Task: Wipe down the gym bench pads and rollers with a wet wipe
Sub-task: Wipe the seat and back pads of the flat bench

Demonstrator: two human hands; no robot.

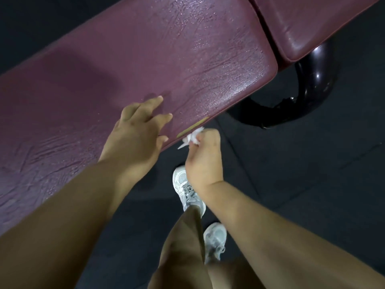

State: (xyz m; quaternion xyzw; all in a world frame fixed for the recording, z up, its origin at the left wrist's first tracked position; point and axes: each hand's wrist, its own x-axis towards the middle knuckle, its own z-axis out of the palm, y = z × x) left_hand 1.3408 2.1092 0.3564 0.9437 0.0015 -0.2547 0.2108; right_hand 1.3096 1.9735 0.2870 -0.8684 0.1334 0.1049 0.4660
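Observation:
A long maroon bench pad (145, 65) runs across the view, its cracked vinyl glistening with moisture. A second maroon pad (312, 21) adjoins it at the upper right. My left hand (135, 130) rests on the near edge of the long pad, fingers spread and straight, thumb over the side. My right hand (205, 157) grips a crumpled white wet wipe (192, 138) and holds it against the pad's side edge, just below a small gold label (192, 127).
A glossy black curved frame tube (308, 84) stands under the gap between the pads. The floor (291, 184) is dark rubber tile. My legs in tan trousers and white sneakers (187, 188) stand right beside the bench.

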